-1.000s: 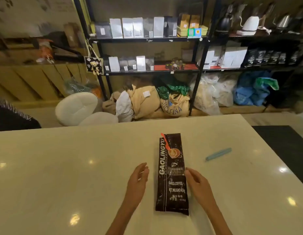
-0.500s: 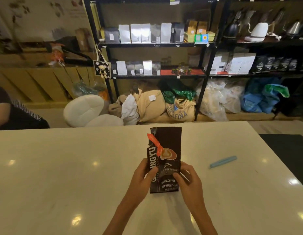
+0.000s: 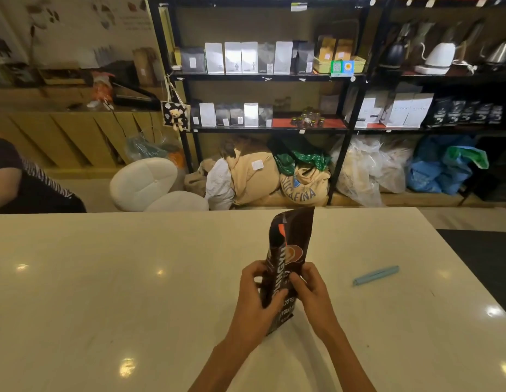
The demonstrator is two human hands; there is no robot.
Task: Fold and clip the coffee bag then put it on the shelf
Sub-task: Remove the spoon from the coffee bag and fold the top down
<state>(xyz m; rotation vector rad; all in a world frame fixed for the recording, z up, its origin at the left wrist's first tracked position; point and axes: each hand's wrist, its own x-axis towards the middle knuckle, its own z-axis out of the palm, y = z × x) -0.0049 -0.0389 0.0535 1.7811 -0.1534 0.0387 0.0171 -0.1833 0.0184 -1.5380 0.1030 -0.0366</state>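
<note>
A tall dark brown coffee bag (image 3: 291,239) with a coffee cup picture stands upright on the white table (image 3: 132,278), its flat top unfolded and leaning slightly right. My left hand (image 3: 256,292) grips its left side at mid-height. My right hand (image 3: 309,290) grips its right side, thumb across the front. A light blue bag clip (image 3: 375,275) lies on the table to the right, an arm's reach from the bag. The black metal shelf (image 3: 263,77) with rows of silver and white bags stands beyond the table.
A person in a dark top (image 3: 25,182) sits at the far left table edge. White cushioned seats (image 3: 149,185) and burlap sacks (image 3: 274,176) lie on the floor under the shelf. Kettles (image 3: 438,58) fill the upper right shelf. A dark mat (image 3: 484,256) borders the table's right.
The bag lay flat on the table with my hands beside it. Both hands took hold of it and stood it upright, and my view rose toward the shelf.
</note>
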